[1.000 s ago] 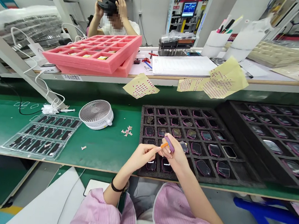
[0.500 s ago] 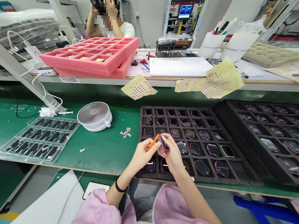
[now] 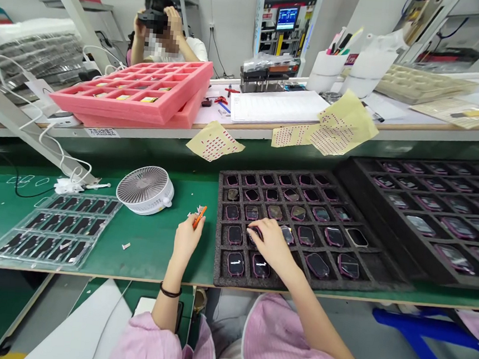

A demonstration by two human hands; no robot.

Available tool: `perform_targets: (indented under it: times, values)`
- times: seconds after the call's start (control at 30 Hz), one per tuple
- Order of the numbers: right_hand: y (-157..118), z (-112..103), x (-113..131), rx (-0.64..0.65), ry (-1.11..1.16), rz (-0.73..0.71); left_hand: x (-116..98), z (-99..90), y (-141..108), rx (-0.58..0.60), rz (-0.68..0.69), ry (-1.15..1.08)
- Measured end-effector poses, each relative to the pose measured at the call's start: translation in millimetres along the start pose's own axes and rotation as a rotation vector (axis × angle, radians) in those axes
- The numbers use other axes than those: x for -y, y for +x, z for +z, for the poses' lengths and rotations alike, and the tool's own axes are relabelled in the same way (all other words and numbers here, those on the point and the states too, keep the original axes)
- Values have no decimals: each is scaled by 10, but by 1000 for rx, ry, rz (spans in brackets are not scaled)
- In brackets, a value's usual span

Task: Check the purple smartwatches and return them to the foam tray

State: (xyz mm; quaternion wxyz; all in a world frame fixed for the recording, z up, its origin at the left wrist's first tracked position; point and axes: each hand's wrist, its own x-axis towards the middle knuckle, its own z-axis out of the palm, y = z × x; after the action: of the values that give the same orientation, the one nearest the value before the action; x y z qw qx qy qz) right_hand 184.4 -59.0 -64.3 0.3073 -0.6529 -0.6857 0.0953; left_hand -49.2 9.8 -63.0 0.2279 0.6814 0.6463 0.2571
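Observation:
A slim orange tool (image 3: 199, 218), its exact kind unclear, is pinched in my left hand (image 3: 186, 241). Its tip is at the small pile of pinkish-white paper bits (image 3: 193, 212) on the green bench. My right hand (image 3: 275, 243) reaches over the dark foam tray (image 3: 215, 278), fingers closed around a purple-rimmed smartwatch body (image 3: 254, 235) in one compartment, partly hidden by the fingers. Similar dark-screened watch bodies fill many neighbouring compartments. Two in the front row, including a lit watch (image 3: 261, 265), show white text on their screens.
A round white fan (image 3: 145, 189) stands left of my left hand. Beyond it lies a clear plastic sheet (image 3: 35, 259) with black pieces. Another foam tray (image 3: 387, 215) sits at the right. Pink foam trays (image 3: 115, 111) rest on the shelf; a person in a headset sits behind.
My hands have moved apart. The left went left with the orange tool to the paper bits; the right lowered the watch body into the tray.

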Motion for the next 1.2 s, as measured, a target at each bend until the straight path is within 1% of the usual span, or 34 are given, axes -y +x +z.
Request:
perform_targets:
  times: [0.07,0.13,0.2,0.27,0.33,0.4,0.5,0.6,0.7,0.77,0.8,0.83,0.93,1.0,1.03,1.1,1.2]
  values:
    - [-21,-117,-68,-110,-114,27,11,13,4,-12,-38,30]
    - [-63,-253,-193,-172,-280,103,-4,20,-16,-35,-57,3]
    - [-123,-339,-351,-169,-444,179,-35,20,-50,-37,-42,-48]
    - [-182,-338,-509,-155,-532,221,-75,23,-88,-23,-4,-92]
    - [-223,-268,-628,-165,-529,203,-118,29,-124,3,38,-110]
    - [-245,-177,-687,-173,-477,144,-163,34,-155,21,68,-117]
    - [-258,-73,-687,-157,-385,71,-233,29,-197,26,95,-156]
    - [-266,-48,-653,-164,-290,74,-298,7,-237,46,98,-212]
    - [-261,-116,-604,-233,-63,130,-368,-19,-296,111,111,-289]
    - [-243,-208,-522,-272,200,207,-436,-23,-352,194,136,-383]
    - [-229,-263,-460,-271,366,258,-481,-17,-384,244,151,-443]
    - [-210,-319,-384,-256,552,313,-535,-4,-418,297,167,-505]
    - [-129,-452,-121,-140,1134,438,-734,75,-518,471,200,-671]
    - [-70,-485,28,-104,1391,476,-872,149,-570,574,212,-729]
    - [-46,-484,83,-96,1470,487,-933,187,-589,606,221,-739]
    - [-17,-461,153,-85,1558,509,-1023,256,-611,630,237,-737]
    - [-16,-422,190,-51,1598,536,-1078,324,-612,634,240,-730]
